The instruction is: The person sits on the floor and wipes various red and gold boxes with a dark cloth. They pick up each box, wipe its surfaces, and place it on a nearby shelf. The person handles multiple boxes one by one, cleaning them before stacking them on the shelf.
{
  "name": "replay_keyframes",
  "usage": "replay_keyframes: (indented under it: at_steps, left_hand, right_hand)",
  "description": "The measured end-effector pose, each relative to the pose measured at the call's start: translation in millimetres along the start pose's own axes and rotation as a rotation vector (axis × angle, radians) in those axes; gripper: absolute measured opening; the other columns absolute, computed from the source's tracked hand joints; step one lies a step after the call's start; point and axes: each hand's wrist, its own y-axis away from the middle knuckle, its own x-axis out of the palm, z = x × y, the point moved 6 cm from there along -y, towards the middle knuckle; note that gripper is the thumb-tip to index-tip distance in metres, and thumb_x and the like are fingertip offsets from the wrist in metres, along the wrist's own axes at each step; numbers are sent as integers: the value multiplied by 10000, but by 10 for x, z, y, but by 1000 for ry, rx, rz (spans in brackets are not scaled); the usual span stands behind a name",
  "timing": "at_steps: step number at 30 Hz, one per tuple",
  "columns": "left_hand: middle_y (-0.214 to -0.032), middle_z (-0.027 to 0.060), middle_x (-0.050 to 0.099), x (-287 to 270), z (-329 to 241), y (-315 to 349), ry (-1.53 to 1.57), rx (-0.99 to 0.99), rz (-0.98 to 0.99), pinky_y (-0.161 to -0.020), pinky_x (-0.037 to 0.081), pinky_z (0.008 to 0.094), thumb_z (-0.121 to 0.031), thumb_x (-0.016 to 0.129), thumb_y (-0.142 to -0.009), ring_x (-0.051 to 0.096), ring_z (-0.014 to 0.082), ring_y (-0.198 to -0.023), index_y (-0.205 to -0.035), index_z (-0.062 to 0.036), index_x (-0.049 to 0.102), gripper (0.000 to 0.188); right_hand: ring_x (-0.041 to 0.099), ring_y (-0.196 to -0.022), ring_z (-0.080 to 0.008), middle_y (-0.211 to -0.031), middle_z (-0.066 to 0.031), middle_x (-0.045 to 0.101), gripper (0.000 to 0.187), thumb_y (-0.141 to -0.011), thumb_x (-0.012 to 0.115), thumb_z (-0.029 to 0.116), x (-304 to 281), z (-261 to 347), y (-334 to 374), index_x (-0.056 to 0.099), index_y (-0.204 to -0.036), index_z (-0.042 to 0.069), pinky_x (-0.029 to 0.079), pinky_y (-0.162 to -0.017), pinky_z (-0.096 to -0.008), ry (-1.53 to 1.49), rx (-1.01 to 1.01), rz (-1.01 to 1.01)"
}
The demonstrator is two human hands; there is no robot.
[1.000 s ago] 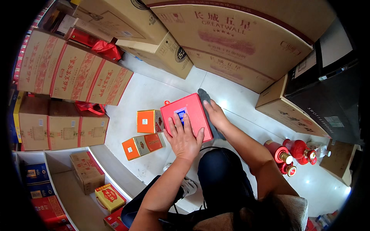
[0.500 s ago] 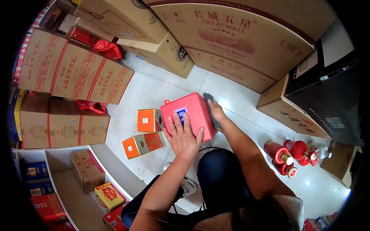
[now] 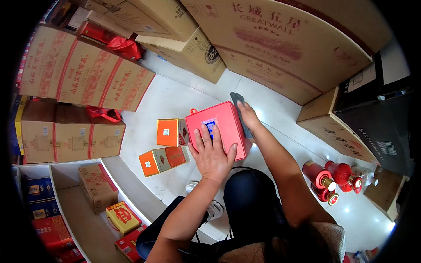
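Note:
A red gift box (image 3: 228,118) with a small blue label and a red loop at its far-left corner stands on the tiled floor in front of my knees. My left hand (image 3: 212,158) lies flat on its top, fingers spread. Along the box's right side, my right hand (image 3: 248,117) presses a dark grey cloth (image 3: 240,105); its fingers are partly hidden behind the cloth. Just left of the red box are two smaller orange and grey boxes, one farther off (image 3: 169,132) and one nearer (image 3: 158,161) lying at a slant.
Tall brown cartons (image 3: 280,48) are stacked at the back. More cartons (image 3: 87,74) stand at the left, above a white shelf (image 3: 70,175) holding small boxes. Red bottles (image 3: 322,175) and a clear bottle (image 3: 366,175) are on the floor at right, near a black box (image 3: 372,122).
My right hand has slid the cloth a little farther away from me along the box's side. My left hand stays flat on top. The whole view has shifted slightly.

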Motion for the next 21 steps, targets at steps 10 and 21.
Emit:
replay_keyframes:
  at_steps: [10, 21]
  left_hand:
    - [-1432, 213, 253, 32, 28, 12, 13, -2, -10, -1013, 158, 604, -535, 493, -802, 198, 402, -1324, -1357, -71, 358, 736]
    - [-1452, 204, 209, 21, 34, 18, 123, -15, 9, -1042, 100, 588, -529, 474, -830, 141, 396, -1345, -1370, -72, 332, 721]
  right_hand:
    - [590, -939, -304, -1084, -199, 593, 572, -939, 356, 447, -200, -1616, 75, 486, -1212, -39, 443, -857, -368, 207, 387, 6]
    - [563, -985, -290, -1142, -178, 559, 495, -927, 450, 373, -183, 129, 920, 450, -1250, -2, 449, -847, -384, -259, 337, 87]
